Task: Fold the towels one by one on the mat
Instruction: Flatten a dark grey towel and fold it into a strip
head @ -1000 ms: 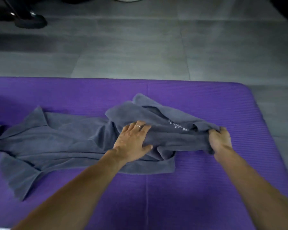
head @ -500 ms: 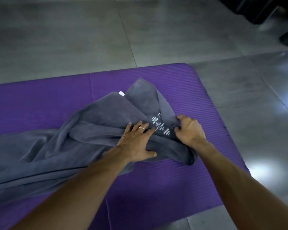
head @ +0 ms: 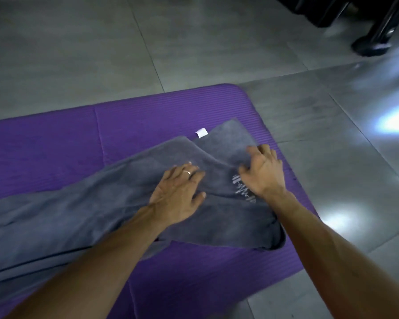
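2 hands (head: pixel 219 183) flat, fingers spread, on soft grey towel (head: pixel 101 215) atop ribbed purple foam mat (head: pixel 55 146).

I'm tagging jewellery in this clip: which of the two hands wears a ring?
The left hand, lying flat on the grey towel, has a ring on one finger. The right hand, beside the towel's white print, shows none.

Dim scene, cool cast. Bright glare patches sat on the glossy floor (head: pixel 392 120) at right. Right hand (head: pixel 264 172) slightly motion-blurred; top-right corner smeared, edges bowed by wide-angle lens.
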Demonstrator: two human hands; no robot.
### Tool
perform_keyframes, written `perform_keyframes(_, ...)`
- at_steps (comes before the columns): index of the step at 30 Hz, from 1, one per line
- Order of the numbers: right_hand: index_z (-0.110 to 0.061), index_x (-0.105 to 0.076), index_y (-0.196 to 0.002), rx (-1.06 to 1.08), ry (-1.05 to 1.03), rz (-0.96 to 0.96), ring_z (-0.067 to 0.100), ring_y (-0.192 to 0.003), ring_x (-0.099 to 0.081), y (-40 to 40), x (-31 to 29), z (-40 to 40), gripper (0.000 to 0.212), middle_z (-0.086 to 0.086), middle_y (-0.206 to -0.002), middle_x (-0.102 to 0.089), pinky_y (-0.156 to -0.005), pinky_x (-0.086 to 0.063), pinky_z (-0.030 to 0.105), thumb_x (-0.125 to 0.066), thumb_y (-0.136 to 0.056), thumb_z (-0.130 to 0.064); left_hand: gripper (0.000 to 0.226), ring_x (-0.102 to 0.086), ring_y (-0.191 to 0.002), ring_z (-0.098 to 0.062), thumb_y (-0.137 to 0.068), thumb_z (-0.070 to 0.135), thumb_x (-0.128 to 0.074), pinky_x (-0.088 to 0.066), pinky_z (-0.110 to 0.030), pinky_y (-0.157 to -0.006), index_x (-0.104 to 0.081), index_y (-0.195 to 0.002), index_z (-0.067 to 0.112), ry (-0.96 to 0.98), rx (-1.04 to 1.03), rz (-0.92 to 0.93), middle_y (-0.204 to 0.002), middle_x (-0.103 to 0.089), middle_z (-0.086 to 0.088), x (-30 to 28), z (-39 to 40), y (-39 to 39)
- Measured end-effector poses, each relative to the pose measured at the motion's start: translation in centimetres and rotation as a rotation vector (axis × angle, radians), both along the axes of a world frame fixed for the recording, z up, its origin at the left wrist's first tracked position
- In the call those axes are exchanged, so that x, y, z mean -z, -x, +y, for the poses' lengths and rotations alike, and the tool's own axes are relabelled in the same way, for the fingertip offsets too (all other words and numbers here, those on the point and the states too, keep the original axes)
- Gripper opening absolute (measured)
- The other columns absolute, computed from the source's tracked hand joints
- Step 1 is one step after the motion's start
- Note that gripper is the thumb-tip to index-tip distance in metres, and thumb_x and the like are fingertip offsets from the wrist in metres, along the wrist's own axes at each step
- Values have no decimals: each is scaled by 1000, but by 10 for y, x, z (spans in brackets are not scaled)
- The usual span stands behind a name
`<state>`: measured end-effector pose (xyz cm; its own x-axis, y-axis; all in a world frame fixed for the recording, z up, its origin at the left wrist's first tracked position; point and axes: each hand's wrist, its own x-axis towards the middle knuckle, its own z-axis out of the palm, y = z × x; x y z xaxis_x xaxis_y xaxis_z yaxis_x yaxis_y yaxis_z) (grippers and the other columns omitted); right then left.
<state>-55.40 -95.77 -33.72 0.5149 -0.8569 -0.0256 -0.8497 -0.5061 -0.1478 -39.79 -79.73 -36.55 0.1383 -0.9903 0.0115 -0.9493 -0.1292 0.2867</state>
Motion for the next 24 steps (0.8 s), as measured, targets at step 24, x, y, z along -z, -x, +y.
perform_keyframes(24,-10,-55,-119,-381,7,13,40,-97,-59,-51,23,-37,38,15,-123,-53,-76,-47,45,-54,-84,-25,43,-53,-113,-32,-83,33,-55,-42,-44,-93,-60,-122,13,135,-286,34,-123,-58,-12,-6,-26,-33)
